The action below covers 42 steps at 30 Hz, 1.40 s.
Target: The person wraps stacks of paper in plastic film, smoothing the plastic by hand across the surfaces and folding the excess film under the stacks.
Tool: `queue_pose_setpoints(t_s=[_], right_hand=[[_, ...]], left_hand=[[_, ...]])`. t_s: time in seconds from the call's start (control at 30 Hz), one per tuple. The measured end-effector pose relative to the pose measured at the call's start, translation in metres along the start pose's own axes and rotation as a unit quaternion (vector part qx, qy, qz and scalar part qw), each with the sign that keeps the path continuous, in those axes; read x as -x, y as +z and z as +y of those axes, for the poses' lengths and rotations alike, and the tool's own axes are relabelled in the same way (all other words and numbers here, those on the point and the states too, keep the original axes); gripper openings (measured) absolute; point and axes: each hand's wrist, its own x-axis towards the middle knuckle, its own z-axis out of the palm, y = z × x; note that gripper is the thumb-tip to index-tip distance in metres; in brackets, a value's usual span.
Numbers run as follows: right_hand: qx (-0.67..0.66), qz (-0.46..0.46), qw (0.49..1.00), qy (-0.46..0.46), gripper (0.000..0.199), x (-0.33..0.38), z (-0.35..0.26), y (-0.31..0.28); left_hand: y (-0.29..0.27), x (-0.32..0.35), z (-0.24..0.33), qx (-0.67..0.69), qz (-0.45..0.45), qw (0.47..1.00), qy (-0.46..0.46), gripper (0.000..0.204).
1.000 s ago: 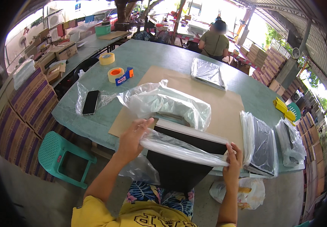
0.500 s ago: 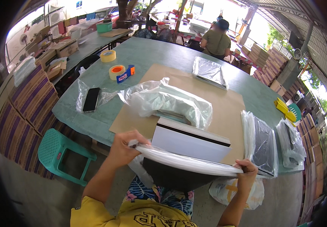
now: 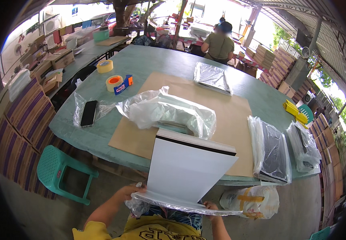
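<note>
left hand [image 3: 127, 194] and right hand [image 3: 211, 207] both clamped on crinkly clear plastic bag [image 3: 169, 205], pulled around near end of flat white glossy stack of sheets [image 3: 187, 168], tilted over near edge of smooth green table [image 3: 149, 64]; brown cardboard sheet [image 3: 237, 120] beyond.

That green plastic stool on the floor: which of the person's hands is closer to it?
Left. The left hand grips the near-left corner of the white stack, on the side of the green stool. The right hand holds the opposite corner, farther away.
</note>
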Motion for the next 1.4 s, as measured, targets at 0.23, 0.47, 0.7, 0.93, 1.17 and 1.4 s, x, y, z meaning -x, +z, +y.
queue_pose_setpoints(t_s=[0.23,0.47,0.7,0.93,1.17,1.4], right_hand=[[0.37,0.247,0.895,-0.027,0.021,-0.018,0.026,0.042],[0.535,0.187,0.823,0.03,0.027,-0.013,0.017,0.041],[0.426,0.218,0.876,-0.059,0.021,-0.015,-0.047,0.06],[-0.137,-0.489,0.856,-0.094,0.042,0.03,-0.249,0.087],[0.175,-0.488,0.846,0.126,0.043,0.043,-0.2,0.177],[0.499,-0.407,0.761,0.076,0.067,0.001,-0.07,0.122]], left_hand=[[-0.054,-0.058,-0.054,-0.132,0.086,0.986,0.051,0.06],[-0.035,-0.062,-0.044,-0.388,0.146,0.908,0.059,0.079],[-0.06,-0.038,-0.021,-0.571,0.156,0.793,0.144,0.057],[0.111,0.123,0.111,-0.442,-0.406,0.764,0.238,0.033],[0.116,0.029,-0.013,-0.505,-0.435,0.745,0.009,0.042],[0.05,-0.062,-0.061,-0.64,-0.186,0.74,0.087,0.034]])
